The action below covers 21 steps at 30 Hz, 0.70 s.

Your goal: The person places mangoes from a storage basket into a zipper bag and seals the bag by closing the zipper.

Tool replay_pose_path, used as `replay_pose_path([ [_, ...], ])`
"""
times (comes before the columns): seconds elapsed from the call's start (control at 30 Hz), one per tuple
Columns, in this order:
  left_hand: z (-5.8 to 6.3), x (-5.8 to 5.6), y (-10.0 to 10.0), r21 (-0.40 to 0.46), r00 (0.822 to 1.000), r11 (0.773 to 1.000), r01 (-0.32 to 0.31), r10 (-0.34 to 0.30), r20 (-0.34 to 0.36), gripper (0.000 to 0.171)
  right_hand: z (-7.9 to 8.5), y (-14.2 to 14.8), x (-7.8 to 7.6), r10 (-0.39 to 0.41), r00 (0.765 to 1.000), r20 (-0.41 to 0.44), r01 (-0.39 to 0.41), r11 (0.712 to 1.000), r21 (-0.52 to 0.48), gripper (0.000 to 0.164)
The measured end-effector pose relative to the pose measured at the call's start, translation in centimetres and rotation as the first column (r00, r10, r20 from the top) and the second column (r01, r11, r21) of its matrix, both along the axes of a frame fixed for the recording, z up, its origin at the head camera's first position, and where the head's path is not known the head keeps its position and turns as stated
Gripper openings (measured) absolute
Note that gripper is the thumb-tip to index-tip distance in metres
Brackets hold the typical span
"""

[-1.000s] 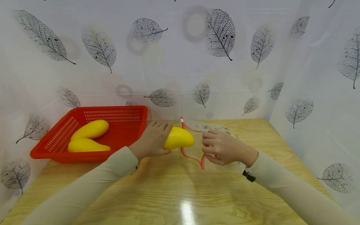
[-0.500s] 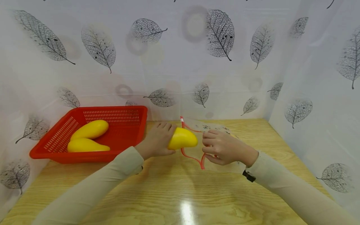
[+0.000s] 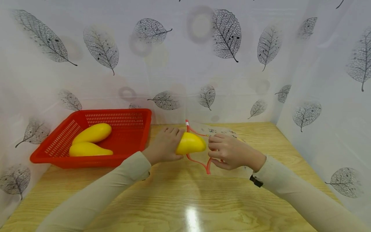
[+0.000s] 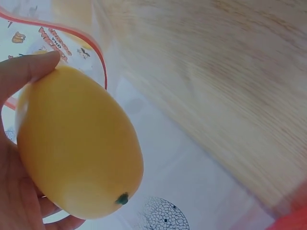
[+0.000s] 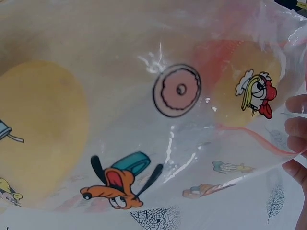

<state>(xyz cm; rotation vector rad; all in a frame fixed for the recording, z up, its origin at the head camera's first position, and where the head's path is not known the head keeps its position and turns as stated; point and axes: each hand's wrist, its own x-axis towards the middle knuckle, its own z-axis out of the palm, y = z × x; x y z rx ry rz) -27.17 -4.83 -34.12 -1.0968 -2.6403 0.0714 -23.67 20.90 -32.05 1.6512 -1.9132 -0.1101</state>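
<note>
My left hand [image 3: 166, 145] grips a yellow mango [image 3: 191, 144], its tip pointing right into the mouth of a clear plastic bag [image 3: 200, 127]. In the left wrist view the mango [image 4: 79, 143] has a small green stem end, and my thumb lies along its far end. The bag stands open, rimmed in red, with cartoon prints. My right hand [image 3: 232, 151] pinches the bag's edge. Through the plastic in the right wrist view shows a large yellow shape [image 5: 43, 110], seemingly inside the bag, and another yellow patch [image 5: 254, 81] near the mouth.
On the left, a red plastic basket [image 3: 131, 158] with slotted walls holds two more yellow mangoes [image 3: 92, 133]. Everything rests on a wood-grain table [image 3: 162, 199]. A white curtain [image 3: 185, 74] with leaf prints encloses the back and sides.
My left hand has moved the mango rightward, up to the bag's mouth. The right hand and the bag have stayed in about the same place.
</note>
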Motion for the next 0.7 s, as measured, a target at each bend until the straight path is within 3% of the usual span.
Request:
replay_pose_path([
  [0.37, -0.1, 0.3, 0.9, 0.019, 1.0, 1.0, 0.007, -0.007, 0.028, 0.071, -0.1, -0.1, -0.1, 0.0, 1.0, 0.005, 0.0, 1.0, 0.0, 0.028],
  [0.5, -0.4, 0.2, 1.2, 0.014, 0.999, 1.0, 0.001, -0.002, 0.036, 0.073, -0.2, 0.0, -0.2, 0.002, 1.0, 0.011, -0.002, 1.0, -0.002, 0.02],
  [0.7, -0.7, 0.3, 1.7, 0.019, 1.0, 1.0, 0.015, -0.015, -0.014, 0.074, -0.2, 0.0, -0.2, -0.005, 1.0, 0.018, 0.005, 1.0, 0.002, 0.014],
])
